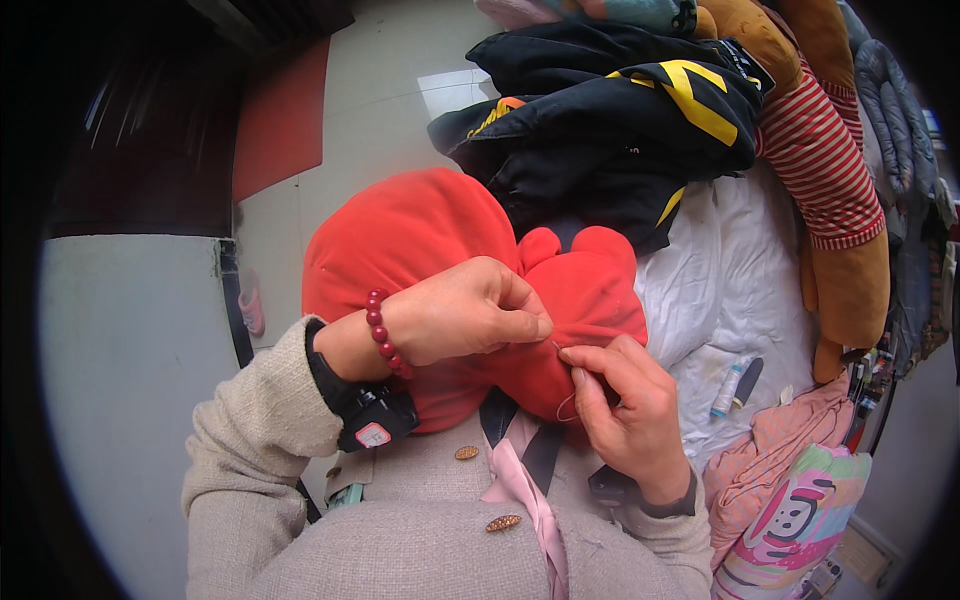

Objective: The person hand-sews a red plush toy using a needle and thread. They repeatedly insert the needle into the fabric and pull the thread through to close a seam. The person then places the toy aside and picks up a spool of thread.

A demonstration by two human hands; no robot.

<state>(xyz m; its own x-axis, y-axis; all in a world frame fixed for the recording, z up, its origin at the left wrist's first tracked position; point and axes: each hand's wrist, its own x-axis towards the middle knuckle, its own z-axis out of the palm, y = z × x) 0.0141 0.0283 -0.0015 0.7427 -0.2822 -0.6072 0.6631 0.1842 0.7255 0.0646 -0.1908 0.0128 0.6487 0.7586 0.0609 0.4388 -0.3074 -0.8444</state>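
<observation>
A stuffed red plush piece with rounded lobes rests against my lap. My left hand, wearing a dark red bead bracelet, lies across it. Its thumb and forefinger pinch the red cloth near a fold; the exact grip is partly hidden by the fingertips. Just to the right, my right hand holds a thin sewing needle between thumb and forefinger, close to the cloth. A pale thread loops below those fingers.
A white sheet spreads to the right, bearing a thread spool and a dark-handled tool. Black clothing with yellow markings lies beyond the plush. A large brown stuffed toy in red stripes and a printed pillow sit farther right.
</observation>
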